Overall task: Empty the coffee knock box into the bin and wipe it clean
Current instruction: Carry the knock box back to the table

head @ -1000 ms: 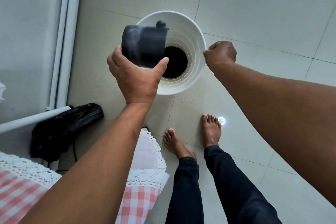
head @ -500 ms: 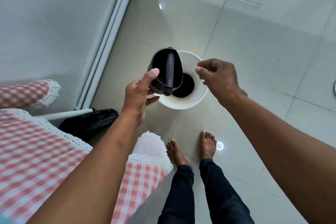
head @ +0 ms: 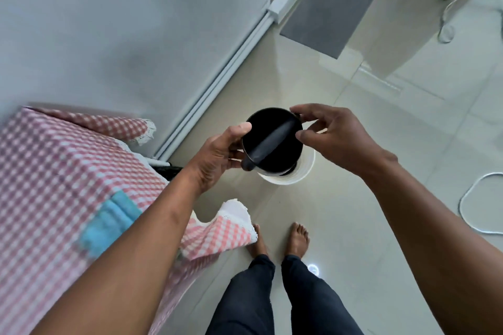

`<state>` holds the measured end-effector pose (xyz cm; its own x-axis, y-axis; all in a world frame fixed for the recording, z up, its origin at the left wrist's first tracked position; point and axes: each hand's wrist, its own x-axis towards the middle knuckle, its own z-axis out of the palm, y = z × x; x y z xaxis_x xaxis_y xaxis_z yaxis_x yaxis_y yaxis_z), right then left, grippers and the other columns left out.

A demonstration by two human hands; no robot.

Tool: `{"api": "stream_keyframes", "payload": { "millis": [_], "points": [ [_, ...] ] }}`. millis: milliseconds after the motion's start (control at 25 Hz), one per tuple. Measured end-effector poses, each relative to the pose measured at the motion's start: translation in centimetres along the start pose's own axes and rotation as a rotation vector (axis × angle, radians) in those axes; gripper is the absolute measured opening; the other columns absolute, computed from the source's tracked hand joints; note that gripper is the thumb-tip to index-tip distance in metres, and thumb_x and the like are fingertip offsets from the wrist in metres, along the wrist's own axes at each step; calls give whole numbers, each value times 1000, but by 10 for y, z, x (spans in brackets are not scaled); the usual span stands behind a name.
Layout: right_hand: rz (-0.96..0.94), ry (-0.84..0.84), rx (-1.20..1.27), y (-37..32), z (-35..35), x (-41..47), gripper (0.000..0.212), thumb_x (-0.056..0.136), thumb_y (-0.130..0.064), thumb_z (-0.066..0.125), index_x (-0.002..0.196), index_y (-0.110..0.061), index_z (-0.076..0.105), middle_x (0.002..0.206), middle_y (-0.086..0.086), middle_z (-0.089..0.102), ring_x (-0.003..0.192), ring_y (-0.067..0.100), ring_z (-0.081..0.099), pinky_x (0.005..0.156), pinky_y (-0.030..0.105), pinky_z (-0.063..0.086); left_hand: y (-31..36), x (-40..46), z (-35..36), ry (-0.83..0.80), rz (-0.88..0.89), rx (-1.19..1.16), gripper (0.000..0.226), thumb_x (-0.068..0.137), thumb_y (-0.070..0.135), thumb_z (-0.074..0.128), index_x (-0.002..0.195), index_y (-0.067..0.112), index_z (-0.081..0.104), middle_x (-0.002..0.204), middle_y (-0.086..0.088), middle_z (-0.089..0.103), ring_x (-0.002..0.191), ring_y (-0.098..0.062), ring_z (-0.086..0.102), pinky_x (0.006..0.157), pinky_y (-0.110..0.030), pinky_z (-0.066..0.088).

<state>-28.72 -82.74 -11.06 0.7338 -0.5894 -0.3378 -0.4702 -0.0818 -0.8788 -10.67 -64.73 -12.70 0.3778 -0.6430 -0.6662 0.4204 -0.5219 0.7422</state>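
On the left, the bench (head: 40, 171) carries a blue cloth (head: 109, 223). My left hand (head: 215, 155) grips the knock box (head: 272, 141), which has turned from tipped to mouth-up above the bin (head: 299, 174). My right hand (head: 334, 139), previously clear, now pinches its far rim. I judge emptying finished; wiping comes next.
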Motion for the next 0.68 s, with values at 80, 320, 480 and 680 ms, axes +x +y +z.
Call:
{"api": "stream_keyframes", "payload": {
  "millis": [80, 320, 480, 680],
  "points": [
    [-5, -13, 27, -23, 0, -16, 31, 85, -6, 77, 107, -27, 79, 87, -12, 75, 59, -4, 63, 58, 9, 47, 9, -28, -2, 47, 24, -37, 48, 76, 63, 71, 101, 23, 81, 91, -3, 74, 79, -19, 68, 72, -30, 57],
    [2, 63, 44, -68, 15, -47, 27, 74, -16, 80, 94, -33, 82, 82, -4, 81, 72, 12, 73, 79, 41, 63, 4, -102, 2, 304, 81, -158, 38, 78, 55, 79, 91, 18, 81, 92, -3, 78, 85, -18, 72, 82, -37, 59],
    [-16, 61, 25, -94, 40, -63, 32, 73, -18, 81, 101, -34, 83, 86, -6, 83, 80, 13, 76, 89, 44, 65, -14, -151, -10, 476, 141, -143, 28, 93, 31, 79, 95, 3, 78, 81, -10, 76, 66, -22, 72, 64, -35, 64],
    [-58, 16, 10, -124, 98, -93, 26, 76, -22, 85, 101, -32, 84, 85, -10, 83, 83, 13, 78, 91, 43, 64, -34, -203, -46, 659, 223, -175, 23, 92, 25, 81, 86, 3, 78, 71, -11, 74, 56, -20, 70, 57, -30, 64]
  ]
}}
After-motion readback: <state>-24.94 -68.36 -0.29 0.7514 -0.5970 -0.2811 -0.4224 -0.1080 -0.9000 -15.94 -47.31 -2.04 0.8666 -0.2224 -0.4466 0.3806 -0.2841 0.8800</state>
